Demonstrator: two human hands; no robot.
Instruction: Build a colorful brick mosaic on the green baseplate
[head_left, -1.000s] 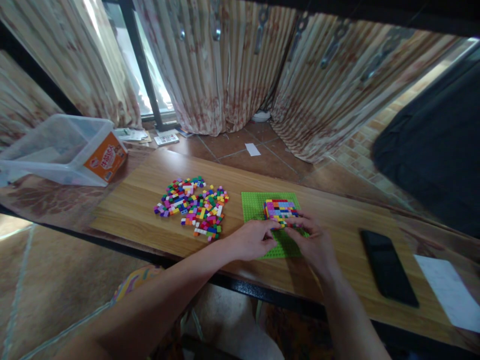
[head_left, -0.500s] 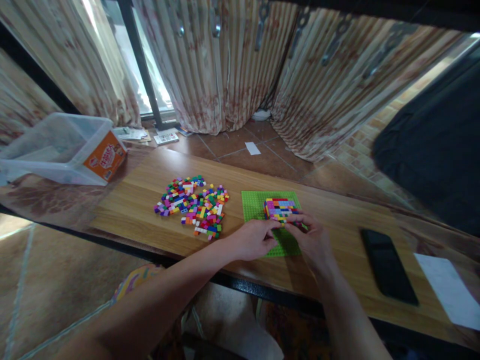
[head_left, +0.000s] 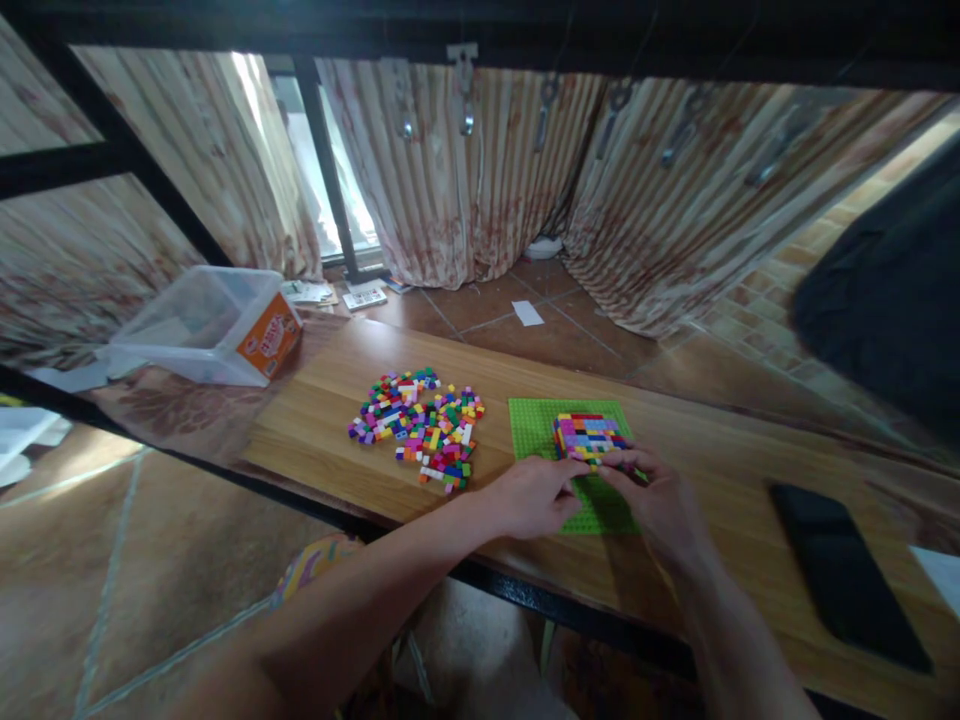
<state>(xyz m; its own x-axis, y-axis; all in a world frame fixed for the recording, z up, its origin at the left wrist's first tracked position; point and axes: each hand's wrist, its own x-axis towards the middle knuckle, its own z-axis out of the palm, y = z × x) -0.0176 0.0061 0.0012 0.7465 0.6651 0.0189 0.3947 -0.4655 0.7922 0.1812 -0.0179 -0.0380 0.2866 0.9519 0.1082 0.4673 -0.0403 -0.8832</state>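
A block built of many-coloured toy bricks (head_left: pixel 589 432) stands on a green studded baseplate (head_left: pixel 529 425). My left hand (head_left: pixel 536 497) comes in from the near left, its index finger and thumb closed at the block's front edge. From the right, my right hand (head_left: pixel 660 500) grips the block's near right corner, its fingertips close to those of the left. Yellow and other small bricks show between the fingertips; whether one is loose I cannot tell. Part of the block's front and right side is hidden by the fingers.
A loose pile of small coloured bricks (head_left: pixel 420 425) lies left of the baseplate on the wooden tabletop (head_left: pixel 300 425). A clear plastic bin (head_left: pixel 187 340) with an orange label stands farther left. To the right are a black phone (head_left: pixel 847 575) and white paper (head_left: pixel 937 570).
The camera view has shifted, so everything sits lower and mostly farther right in the picture. Both hands stay at the block's front edge, with only slight finger movement.
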